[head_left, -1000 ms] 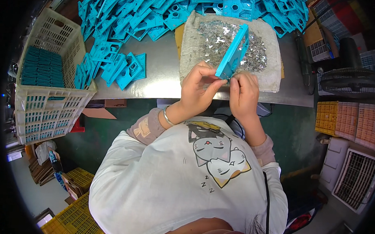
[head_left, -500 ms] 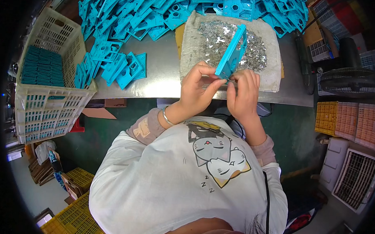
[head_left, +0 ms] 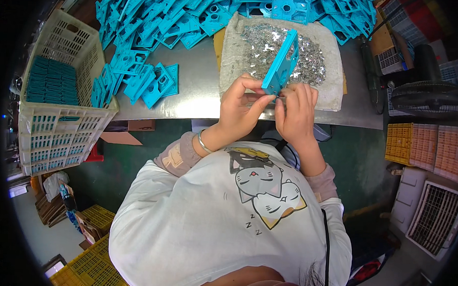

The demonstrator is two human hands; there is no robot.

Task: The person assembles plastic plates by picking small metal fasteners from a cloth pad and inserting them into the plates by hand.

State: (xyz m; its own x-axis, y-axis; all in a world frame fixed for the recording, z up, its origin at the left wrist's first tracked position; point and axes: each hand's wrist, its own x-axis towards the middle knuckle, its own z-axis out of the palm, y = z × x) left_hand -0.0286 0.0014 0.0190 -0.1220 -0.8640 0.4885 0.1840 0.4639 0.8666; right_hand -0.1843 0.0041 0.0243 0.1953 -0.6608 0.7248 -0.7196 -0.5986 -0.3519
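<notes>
Between my hands, over the near edge of a pale cloth, a turquoise plastic plate with cut-out openings stands tilted on edge. My left hand is closed on its lower left end, thumb and fingers pinching it. At the same lower end, the fingers of my right hand are pressed together; whatever small piece they pinch is hidden by the fingertips. Many small shiny metal pieces lie heaped on the cloth behind the plate.
A big pile of similar turquoise plates covers the far side of the metal table. At the left, a white crate holds stacked plates. A black fan and yellow and orange crates are at the right.
The plate has turned slightly, showing more of its broad face, and its upper end has shifted a little left. My right thumb has moved slightly left.
</notes>
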